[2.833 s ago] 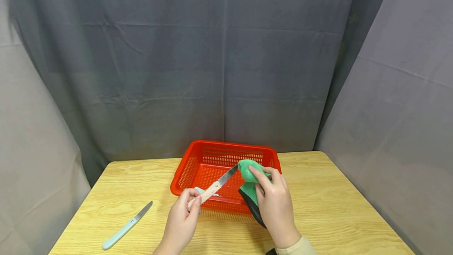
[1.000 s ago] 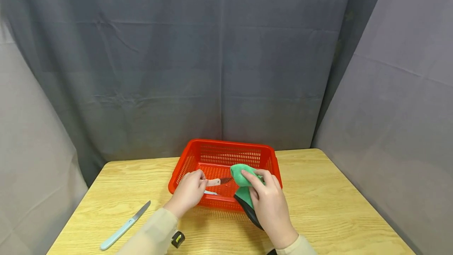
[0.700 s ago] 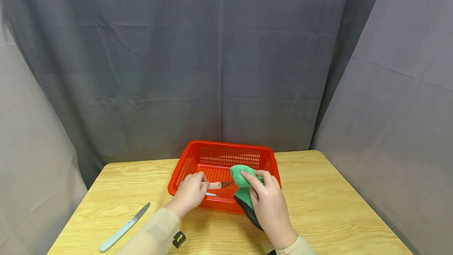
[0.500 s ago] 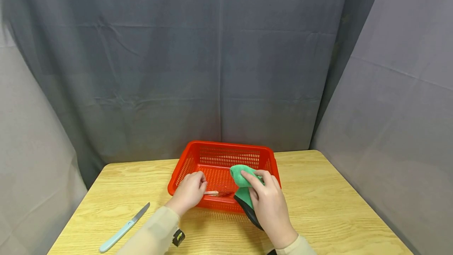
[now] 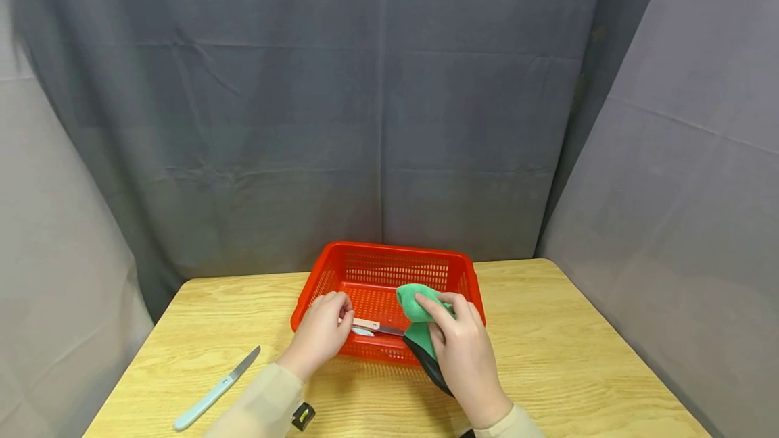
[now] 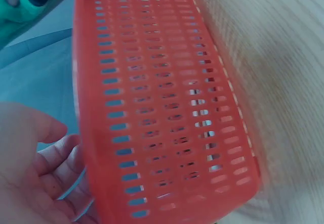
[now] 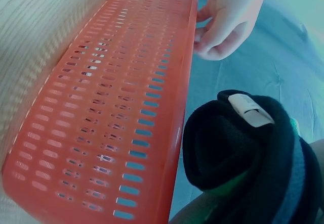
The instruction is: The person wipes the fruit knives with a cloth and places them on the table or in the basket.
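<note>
My left hand (image 5: 322,328) hovers at the left front of the red basket (image 5: 398,247), fingers loosely curled. In the left wrist view the left hand (image 6: 45,171) has nothing between its fingers. Inside the basket lies a knife with a pale wooden handle (image 5: 367,324), its blade pointing right. Beside it shows a light-blue piece (image 5: 363,332), mostly hidden. My right hand (image 5: 465,340) pinches a green cloth (image 5: 417,301) with black edging over the basket's right front. In the right wrist view, the cloth's black edging (image 7: 228,143) carries a white tag (image 7: 250,110).
Another knife (image 5: 213,394) with a light-blue handle lies on the wooden table (image 5: 578,357) left of the basket, blade pointing away. Grey curtains (image 5: 274,120) stand behind and on both sides.
My left hand moved the wooden-handled knife from beside the cloth down into the basket and let it go. The right hand kept its grip on the cloth.
</note>
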The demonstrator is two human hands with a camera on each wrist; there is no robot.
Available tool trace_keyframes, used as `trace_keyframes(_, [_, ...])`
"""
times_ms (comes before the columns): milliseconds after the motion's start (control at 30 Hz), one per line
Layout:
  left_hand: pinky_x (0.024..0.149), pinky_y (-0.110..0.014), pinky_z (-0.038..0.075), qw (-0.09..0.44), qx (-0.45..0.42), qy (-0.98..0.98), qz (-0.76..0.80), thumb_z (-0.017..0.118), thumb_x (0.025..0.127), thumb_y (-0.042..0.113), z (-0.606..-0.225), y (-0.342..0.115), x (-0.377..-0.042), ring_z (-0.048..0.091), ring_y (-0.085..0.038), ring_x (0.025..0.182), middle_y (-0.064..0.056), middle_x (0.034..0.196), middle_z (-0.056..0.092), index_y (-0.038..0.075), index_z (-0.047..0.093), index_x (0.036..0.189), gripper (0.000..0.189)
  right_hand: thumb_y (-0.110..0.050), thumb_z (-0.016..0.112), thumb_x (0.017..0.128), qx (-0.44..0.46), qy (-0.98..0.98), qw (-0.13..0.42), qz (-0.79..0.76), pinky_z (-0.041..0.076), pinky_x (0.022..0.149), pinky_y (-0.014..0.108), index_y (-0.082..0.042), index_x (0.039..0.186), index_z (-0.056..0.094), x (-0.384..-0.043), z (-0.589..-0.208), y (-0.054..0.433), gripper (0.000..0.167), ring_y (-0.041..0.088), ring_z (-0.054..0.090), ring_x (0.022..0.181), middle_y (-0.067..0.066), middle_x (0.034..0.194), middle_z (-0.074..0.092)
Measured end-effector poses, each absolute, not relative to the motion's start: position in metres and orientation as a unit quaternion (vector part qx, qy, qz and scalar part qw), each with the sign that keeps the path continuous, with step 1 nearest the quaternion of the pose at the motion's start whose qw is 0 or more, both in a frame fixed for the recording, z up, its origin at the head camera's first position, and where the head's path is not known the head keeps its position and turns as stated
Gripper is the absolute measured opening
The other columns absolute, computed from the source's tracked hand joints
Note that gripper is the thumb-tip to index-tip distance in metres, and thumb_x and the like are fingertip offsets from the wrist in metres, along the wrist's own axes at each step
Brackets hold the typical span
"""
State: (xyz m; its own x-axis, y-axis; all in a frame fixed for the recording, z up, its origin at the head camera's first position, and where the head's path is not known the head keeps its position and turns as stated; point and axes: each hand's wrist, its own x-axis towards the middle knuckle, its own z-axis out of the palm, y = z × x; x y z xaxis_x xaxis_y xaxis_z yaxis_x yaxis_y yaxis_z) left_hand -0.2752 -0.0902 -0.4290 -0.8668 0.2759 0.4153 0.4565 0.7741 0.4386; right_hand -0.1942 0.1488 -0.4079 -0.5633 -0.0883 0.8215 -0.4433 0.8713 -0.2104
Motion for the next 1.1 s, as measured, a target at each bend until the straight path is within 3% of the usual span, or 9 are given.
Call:
trace_keyframes(200, [0.076,-0.033,0.049,0.196,-0.204,-0.917,-0.280,0.071,0.094,0.011,-0.419,-0.094,-0.262,0.051,-0.013,0.082,0.006,0.086,0.059,0.016,0.062,0.089,0.011,0.011,0.086,0.073,0.150,-0.854,0.455,0.201,0.057,0.070,0.037,-0.019,0.119,0.077,-0.196,-0.406,0.153,0.056,0.028,0.060,0.085,0.013,0.108,0.064])
trace_keyframes(500, [0.068,-0.025,0.044,0.215,-0.203,-0.898,-0.324,0.073,0.093,0.009,-0.397,-0.102,-0.233,0.048,-0.012,0.075,0.011,0.083,0.054,0.018,0.063,0.091,0.013,0.010,0.085,0.074,0.159,-0.854,0.454,0.201,0.058,0.073,0.039,-0.019,0.120,0.076,-0.196,-0.404,0.155,0.055,0.029,0.062,0.087,0.014,0.108,0.064])
trace_keyframes(800, [0.072,-0.025,0.051,0.240,-0.203,-0.883,-0.349,0.074,0.091,0.006,-0.383,-0.106,-0.201,0.055,-0.003,0.081,0.017,0.085,0.057,0.022,0.063,0.089,0.019,0.010,0.084,0.076,0.157,-0.856,0.449,0.204,0.058,0.074,0.038,-0.019,0.121,0.076,-0.197,-0.400,0.154,0.055,0.030,0.062,0.090,0.013,0.109,0.064])
trace_keyframes(1100, [0.067,-0.024,0.047,0.213,-0.170,-0.916,-0.293,0.076,0.090,0.010,-0.395,-0.138,-0.198,0.052,-0.005,0.075,0.016,0.082,0.053,0.023,0.062,0.086,0.020,0.008,0.084,0.077,0.154,-0.859,0.440,0.210,0.059,0.075,0.038,-0.020,0.122,0.076,-0.196,-0.399,0.153,0.054,0.029,0.063,0.092,0.012,0.109,0.065])
